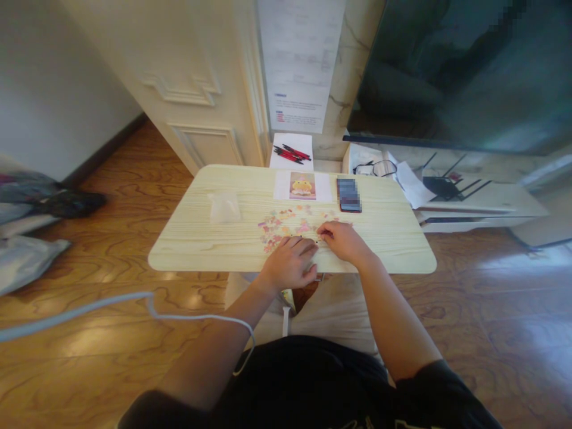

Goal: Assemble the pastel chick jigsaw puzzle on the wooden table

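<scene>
My left hand rests at the near edge of a small light wooden table, fingers curled, knuckles up. My right hand lies just right of it, its fingertips pinched at the edge of a heap of small pastel puzzle pieces. What each hand holds is too small to make out. Behind the pieces lies a reference picture of a yellow figure on white paper. A dark phone lies to its right, and a clear plastic bag to the left.
Red and black pens lie on a white sheet beyond the table. A low white stand with glasses, papers and a router is at the right, below a large dark screen. A white cable crosses the wooden floor at left, near clothes.
</scene>
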The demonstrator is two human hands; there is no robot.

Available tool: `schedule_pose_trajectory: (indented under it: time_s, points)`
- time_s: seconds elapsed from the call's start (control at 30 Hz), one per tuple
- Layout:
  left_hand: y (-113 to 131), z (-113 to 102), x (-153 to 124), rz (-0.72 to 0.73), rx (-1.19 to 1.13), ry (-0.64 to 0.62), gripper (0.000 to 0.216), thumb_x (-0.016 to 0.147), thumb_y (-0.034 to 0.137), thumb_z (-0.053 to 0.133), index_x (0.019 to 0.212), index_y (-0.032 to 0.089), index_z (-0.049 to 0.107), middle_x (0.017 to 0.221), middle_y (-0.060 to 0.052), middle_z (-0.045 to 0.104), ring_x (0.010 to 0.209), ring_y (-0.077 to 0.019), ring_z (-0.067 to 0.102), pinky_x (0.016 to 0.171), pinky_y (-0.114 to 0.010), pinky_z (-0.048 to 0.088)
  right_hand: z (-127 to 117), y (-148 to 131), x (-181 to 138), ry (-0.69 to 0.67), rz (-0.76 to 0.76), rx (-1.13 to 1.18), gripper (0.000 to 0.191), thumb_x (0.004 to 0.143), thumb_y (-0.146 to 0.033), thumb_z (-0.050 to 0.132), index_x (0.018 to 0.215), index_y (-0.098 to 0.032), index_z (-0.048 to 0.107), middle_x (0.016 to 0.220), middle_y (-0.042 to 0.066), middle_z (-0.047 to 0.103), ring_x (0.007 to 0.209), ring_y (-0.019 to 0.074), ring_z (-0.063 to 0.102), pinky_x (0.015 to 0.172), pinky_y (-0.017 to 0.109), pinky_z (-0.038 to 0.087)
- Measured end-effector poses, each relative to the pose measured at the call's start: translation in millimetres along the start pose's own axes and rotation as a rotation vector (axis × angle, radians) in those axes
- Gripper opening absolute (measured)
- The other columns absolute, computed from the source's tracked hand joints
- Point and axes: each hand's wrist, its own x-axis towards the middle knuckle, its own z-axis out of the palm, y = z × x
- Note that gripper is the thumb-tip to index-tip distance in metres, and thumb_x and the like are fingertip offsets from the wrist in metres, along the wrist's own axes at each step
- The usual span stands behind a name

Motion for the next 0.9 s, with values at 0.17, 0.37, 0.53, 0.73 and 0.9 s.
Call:
schedule_pose_trajectory:
  time_s: [0.17, 0.37, 0.53, 0.73, 0.9]
  points:
    - [2, -1, 1, -0.018, 0.007, 0.008, 0.049, 0.093, 0.042, 0.060, 0.137, 0.022, 0.066, 0.137, -0.012, 0.067, 0.125, -0.0346, 0.057, 0.107, -0.055, 0.046, -2, -3, 1, -0.041, -0.015, -0.002, 0.022, 0.095, -0.009, 0.062, 0.101, -0.021, 0.079, 0.108, 0.006, 0.080, 0.101, 0.0215, 0.071, 0.095, 0.032, 0.049]
    - [3, -1, 2, -0.008, 0.049, 0.026, 0.048, 0.094, 0.041, 0.059, 0.136, 0.020, 0.067, 0.140, -0.011, 0.066, 0.126, -0.0328, 0.058, 0.107, -0.052, 0.047, -1, -5, 1, -0.086, 0.006, -0.038, 0.021, 0.098, -0.012, 0.061, 0.108, -0.019, 0.078, 0.115, 0.007, 0.079, 0.107, 0.0195, 0.069, 0.097, 0.029, 0.046]
    - [3, -1, 2, -0.016, 0.064, 0.027, 0.048, 0.094, 0.041, 0.059, 0.136, 0.020, 0.068, 0.140, -0.009, 0.067, 0.124, -0.0319, 0.059, 0.106, -0.051, 0.048, -4, -6, -3, -0.093, 0.055, -0.076, 0.013, 0.097, -0.016, 0.064, 0.097, -0.018, 0.077, 0.102, 0.006, 0.079, 0.091, 0.0181, 0.068, 0.084, 0.027, 0.045]
    - [3, -1, 2, -0.024, 0.064, 0.031, 0.047, 0.095, 0.042, 0.059, 0.136, 0.021, 0.068, 0.139, -0.009, 0.069, 0.123, -0.0321, 0.060, 0.104, -0.052, 0.049, -2, -8, -5, -0.096, 0.158, -0.098, 0.012, 0.096, -0.021, 0.065, 0.091, -0.019, 0.075, 0.091, 0.005, 0.078, 0.084, 0.0181, 0.068, 0.076, 0.027, 0.043]
    - [3, 0, 2, -0.032, 0.055, 0.035, 0.047, 0.094, 0.041, 0.060, 0.136, 0.023, 0.069, 0.140, -0.009, 0.069, 0.123, -0.0328, 0.060, 0.103, -0.053, 0.049, 3, -11, -4, -0.120, 0.255, -0.145, 0.013, 0.097, -0.023, 0.061, 0.094, -0.019, 0.073, 0.101, 0.008, 0.078, 0.091, 0.0198, 0.068, 0.079, 0.028, 0.044]
